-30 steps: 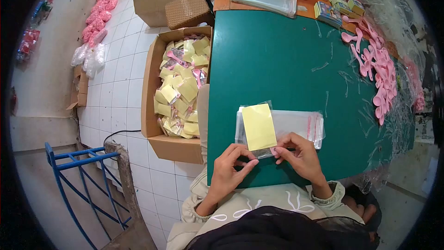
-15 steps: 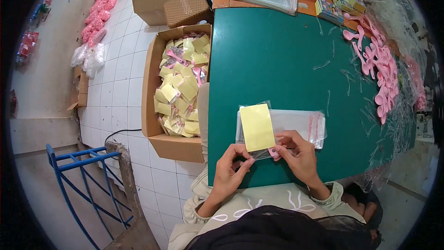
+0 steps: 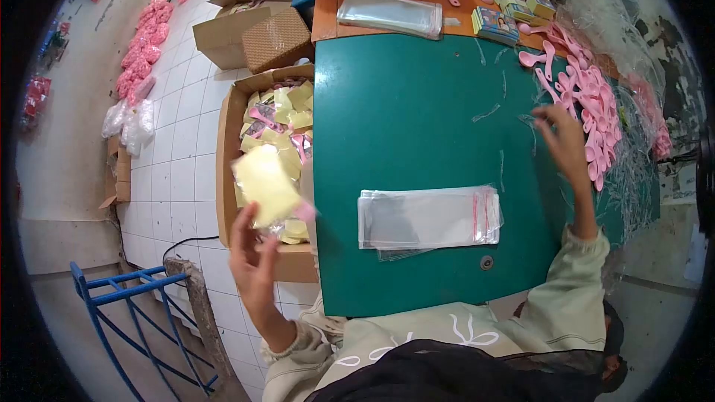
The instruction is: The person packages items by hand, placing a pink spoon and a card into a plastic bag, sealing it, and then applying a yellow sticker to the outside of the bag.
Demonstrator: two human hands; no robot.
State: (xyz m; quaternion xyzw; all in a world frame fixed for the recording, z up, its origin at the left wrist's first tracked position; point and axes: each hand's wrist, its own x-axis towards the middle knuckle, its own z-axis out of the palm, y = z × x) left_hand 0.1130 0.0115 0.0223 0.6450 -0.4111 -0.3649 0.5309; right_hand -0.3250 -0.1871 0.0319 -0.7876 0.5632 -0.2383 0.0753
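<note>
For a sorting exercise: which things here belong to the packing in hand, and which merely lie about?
In hand: yellow packet at the left hand; carton of packets; stack of clear bags; pink spoons near the right hand.
Lying about: wicker box; blue metal frame; pink bundles.

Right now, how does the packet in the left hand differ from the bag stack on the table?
The packet is opaque yellow, the stack clear. The packet is one piece, held off the table by the left hand; the stack is many sheets lying flat on it, untouched. Both show pink or red at one end.
</note>
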